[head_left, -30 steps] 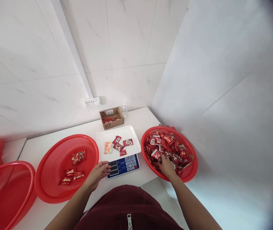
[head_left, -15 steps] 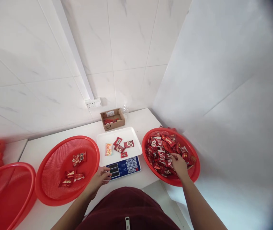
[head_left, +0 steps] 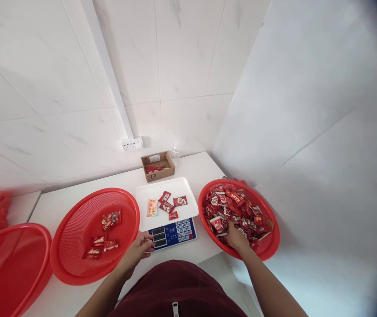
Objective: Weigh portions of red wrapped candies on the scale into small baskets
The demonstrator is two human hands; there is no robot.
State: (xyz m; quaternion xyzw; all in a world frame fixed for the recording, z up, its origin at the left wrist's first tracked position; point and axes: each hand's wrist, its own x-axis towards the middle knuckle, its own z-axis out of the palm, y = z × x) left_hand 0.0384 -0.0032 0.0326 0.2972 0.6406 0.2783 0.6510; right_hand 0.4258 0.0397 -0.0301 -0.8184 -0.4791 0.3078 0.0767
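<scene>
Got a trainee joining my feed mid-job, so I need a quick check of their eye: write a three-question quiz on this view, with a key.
1. Which of the person's hands is in the heaped red basket?
2. How many packets lie on the white tray?
3. Of these three, which is the left hand nearest to?
(a) the cardboard box
(b) the scale's blue panel
(c) the wall socket

Key:
1. The right hand.
2. Five.
3. (b)
</scene>
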